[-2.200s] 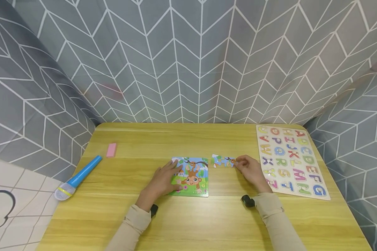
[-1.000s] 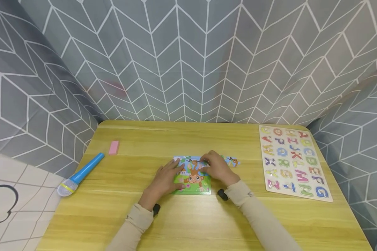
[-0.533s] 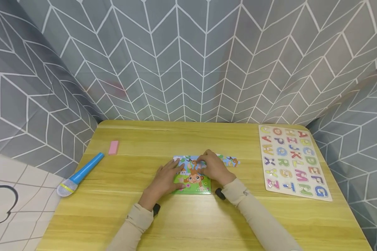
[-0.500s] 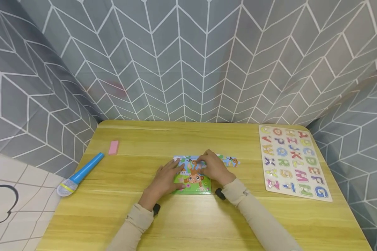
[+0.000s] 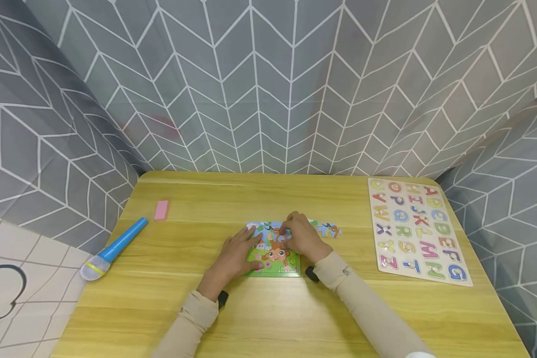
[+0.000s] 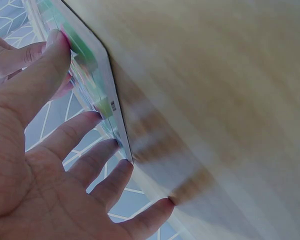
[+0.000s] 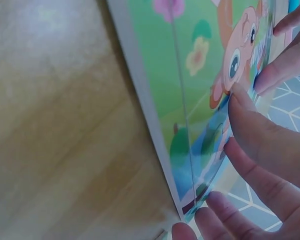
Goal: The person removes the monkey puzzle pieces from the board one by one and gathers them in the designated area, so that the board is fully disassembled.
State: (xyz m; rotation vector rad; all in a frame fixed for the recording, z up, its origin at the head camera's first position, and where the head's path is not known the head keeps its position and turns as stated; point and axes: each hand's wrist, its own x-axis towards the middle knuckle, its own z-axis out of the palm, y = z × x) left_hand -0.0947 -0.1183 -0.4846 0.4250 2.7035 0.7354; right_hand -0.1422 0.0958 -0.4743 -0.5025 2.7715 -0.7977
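Note:
A square jigsaw puzzle [image 5: 277,268] with a cartoon monkey on a green and blue ground lies flat on the table. My left hand [image 5: 233,252] rests along its left side, fingers spread and thumb on the surface near the lower edge. Over the upper right part, my right hand [image 5: 305,237] has its thumb and forefinger around a puzzle piece, mostly hidden by the hand. In the right wrist view, the right thumb [image 7: 245,100] touches the picture beside the monkey's face. Just right of the puzzle lie loose jigsaw pieces [image 5: 333,230], partly covered by the right hand.
An alphabet board [image 5: 418,231] with coloured letters lies at the right of the wooden table [image 5: 259,318]. A blue toy microphone [image 5: 116,248] and a pink block [image 5: 161,211] are at the left. A grey patterned curtain [image 5: 268,99] hangs behind the table.
My right hand has moved left from the loose pieces onto the upper right of the puzzle and stayed there, shifting only slightly. The left hand has kept its place.

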